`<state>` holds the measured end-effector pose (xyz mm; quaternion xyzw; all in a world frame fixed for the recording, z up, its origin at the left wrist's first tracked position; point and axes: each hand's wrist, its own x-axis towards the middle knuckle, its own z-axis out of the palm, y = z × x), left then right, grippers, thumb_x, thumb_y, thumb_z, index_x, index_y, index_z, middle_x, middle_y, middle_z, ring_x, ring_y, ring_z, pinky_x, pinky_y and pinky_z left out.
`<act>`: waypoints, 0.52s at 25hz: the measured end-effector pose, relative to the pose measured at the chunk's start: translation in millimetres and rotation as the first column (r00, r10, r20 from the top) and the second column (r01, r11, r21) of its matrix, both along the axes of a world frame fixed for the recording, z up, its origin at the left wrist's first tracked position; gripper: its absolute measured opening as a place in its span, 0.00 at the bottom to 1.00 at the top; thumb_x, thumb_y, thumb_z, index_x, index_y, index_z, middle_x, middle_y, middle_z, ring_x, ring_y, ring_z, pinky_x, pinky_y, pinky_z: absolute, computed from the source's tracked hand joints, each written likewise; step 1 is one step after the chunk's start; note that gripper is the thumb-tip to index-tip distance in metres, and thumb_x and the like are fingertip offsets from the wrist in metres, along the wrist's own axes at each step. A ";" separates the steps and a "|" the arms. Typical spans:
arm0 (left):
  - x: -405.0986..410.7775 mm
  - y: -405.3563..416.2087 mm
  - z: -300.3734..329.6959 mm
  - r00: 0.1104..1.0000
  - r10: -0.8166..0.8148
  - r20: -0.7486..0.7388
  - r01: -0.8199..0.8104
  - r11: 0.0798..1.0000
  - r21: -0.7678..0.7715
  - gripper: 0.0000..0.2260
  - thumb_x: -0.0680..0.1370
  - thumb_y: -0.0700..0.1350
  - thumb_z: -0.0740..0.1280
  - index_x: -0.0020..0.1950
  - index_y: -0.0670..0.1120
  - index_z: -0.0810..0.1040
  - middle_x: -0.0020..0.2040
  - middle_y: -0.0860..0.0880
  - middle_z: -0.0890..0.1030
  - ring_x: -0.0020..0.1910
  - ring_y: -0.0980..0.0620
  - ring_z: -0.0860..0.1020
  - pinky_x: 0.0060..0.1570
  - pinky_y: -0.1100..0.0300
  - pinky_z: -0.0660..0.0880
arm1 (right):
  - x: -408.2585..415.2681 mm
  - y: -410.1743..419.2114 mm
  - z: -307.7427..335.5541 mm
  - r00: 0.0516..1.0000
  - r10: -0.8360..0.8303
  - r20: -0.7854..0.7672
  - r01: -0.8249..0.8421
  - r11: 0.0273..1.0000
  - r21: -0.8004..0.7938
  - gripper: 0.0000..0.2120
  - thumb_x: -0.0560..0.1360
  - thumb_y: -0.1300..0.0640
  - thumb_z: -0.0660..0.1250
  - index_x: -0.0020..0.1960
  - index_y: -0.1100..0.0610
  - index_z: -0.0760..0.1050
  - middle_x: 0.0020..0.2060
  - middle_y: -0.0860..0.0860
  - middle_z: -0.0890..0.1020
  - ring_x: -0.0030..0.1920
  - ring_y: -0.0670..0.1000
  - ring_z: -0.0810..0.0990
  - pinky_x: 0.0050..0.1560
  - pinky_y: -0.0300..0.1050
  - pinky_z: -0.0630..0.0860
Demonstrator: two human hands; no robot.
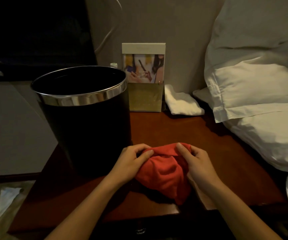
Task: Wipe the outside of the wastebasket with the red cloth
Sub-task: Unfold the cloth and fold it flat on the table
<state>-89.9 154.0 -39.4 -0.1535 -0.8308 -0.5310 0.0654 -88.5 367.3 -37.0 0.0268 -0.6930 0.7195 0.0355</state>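
The wastebasket (pixel 87 122) is what we mean to wipe, and it stands upright on the desk (pixel 183 129) just ahead and to the left of our hands. Our left hand (pixel 131 161) pinches the near-left fold of the red cloth (pixel 165 172) between thumb and curled fingers; our right hand (pixel 198 163) grips its right side, thumb on top. The cloth is bunched between the two, resting on the desk close to the near edge.

From here the wastebasket's black wall rises just beside our left hand, its long axis vertical and its chrome rim well above the cloth. We judge the left hand the nearer one, so the cloth must travel left and slightly forward to meet the wall. No wiping contact has been made yet.

Beyond, a standing card (pixel 144 77) leans at the wall, a white towel (pixel 181 101) beside it, and pillows (pixel 254 80) lie to the right.
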 end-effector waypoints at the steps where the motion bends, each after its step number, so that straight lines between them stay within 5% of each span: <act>1: -4.1 -1.8 3.8 1.000 0.001 -0.011 -0.001 0.999 -0.033 0.04 0.78 0.46 0.68 0.47 0.49 0.83 0.43 0.55 0.84 0.45 0.61 0.81 0.48 0.60 0.75 | -0.4 5.1 5.1 0.999 0.031 0.017 -0.030 0.999 -0.028 0.11 0.74 0.51 0.73 0.46 0.60 0.85 0.43 0.56 0.87 0.45 0.54 0.85 0.49 0.54 0.80; 3: -10.1 -2.6 12.4 0.999 -0.002 -0.032 -0.001 0.996 -0.092 0.03 0.77 0.46 0.70 0.45 0.49 0.83 0.41 0.54 0.84 0.42 0.61 0.80 0.46 0.58 0.75 | -1.4 17.8 15.7 0.994 0.109 -0.018 -0.108 0.993 0.055 0.13 0.68 0.51 0.77 0.49 0.57 0.83 0.43 0.51 0.87 0.43 0.48 0.85 0.45 0.47 0.80; 6: -17.1 0.4 26.5 0.997 -0.027 -0.072 0.013 0.983 -0.184 0.04 0.77 0.48 0.70 0.45 0.49 0.83 0.40 0.55 0.84 0.42 0.61 0.81 0.45 0.60 0.75 | -6.8 33.1 26.1 0.964 0.257 -0.072 -0.212 0.900 0.380 0.25 0.65 0.50 0.81 0.60 0.49 0.80 0.53 0.43 0.85 0.53 0.40 0.83 0.52 0.35 0.78; 11: -22.0 3.5 39.4 0.994 -0.078 -0.074 0.056 0.963 -0.265 0.05 0.76 0.49 0.71 0.45 0.49 0.83 0.40 0.55 0.83 0.41 0.62 0.80 0.43 0.63 0.74 | -12.2 39.2 33.0 0.963 0.251 -0.102 -0.212 0.932 0.293 0.04 0.72 0.57 0.75 0.46 0.57 0.85 0.41 0.54 0.87 0.42 0.48 0.85 0.42 0.39 0.79; 13: -23.0 2.8 43.2 0.992 -0.122 -0.042 0.107 0.960 -0.259 0.05 0.73 0.50 0.74 0.45 0.50 0.83 0.40 0.55 0.83 0.42 0.62 0.80 0.43 0.64 0.74 | -13.3 40.8 33.6 0.972 0.210 -0.106 -0.174 0.945 0.277 0.08 0.72 0.52 0.75 0.41 0.58 0.85 0.37 0.56 0.85 0.37 0.48 0.83 0.39 0.40 0.77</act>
